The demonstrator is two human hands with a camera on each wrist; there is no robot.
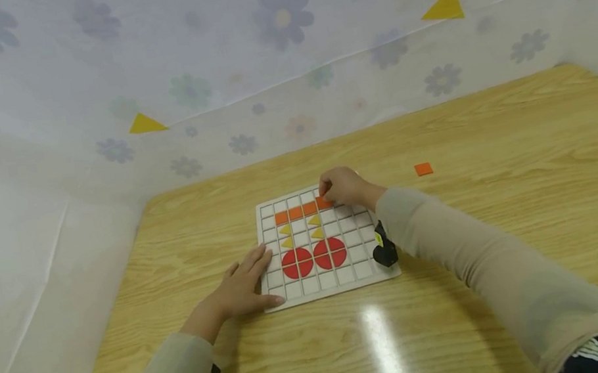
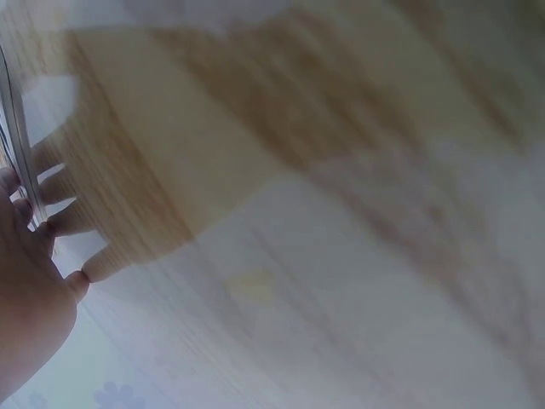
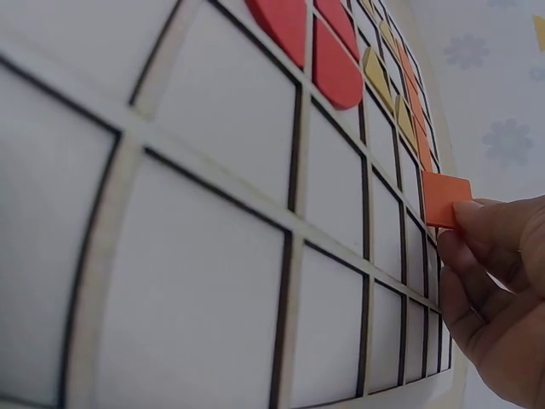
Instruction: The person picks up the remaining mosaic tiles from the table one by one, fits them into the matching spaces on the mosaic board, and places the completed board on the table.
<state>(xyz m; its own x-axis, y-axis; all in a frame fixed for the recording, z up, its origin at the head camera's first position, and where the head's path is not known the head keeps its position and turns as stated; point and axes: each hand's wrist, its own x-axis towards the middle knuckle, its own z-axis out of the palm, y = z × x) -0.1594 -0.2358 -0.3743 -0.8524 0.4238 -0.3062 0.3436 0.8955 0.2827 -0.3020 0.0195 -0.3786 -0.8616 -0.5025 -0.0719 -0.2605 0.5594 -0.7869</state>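
Note:
A white grid board (image 1: 317,287) lies flat on the wooden table. My right hand (image 1: 343,185) pinches an orange square tile (image 3: 444,198) between thumb and fingers, at the right end of a row of orange tiles (image 1: 296,214) near the board's far side. In the right wrist view the tile is tilted, one edge at the grid. Below that row sit several yellow triangles (image 1: 316,234) and two red circles (image 1: 297,263) made of pieces. My left hand (image 1: 244,286), fingers spread, rests on the board's left edge; the left wrist view shows the hand (image 2: 30,290) at its margin.
A loose orange square (image 1: 423,169) lies on the table (image 1: 515,188), right of the board. Behind the table hangs a flowered white sheet (image 1: 252,55) with yellow triangles (image 1: 444,7) on it. A black wrist device (image 1: 385,251) sits over the board's right edge.

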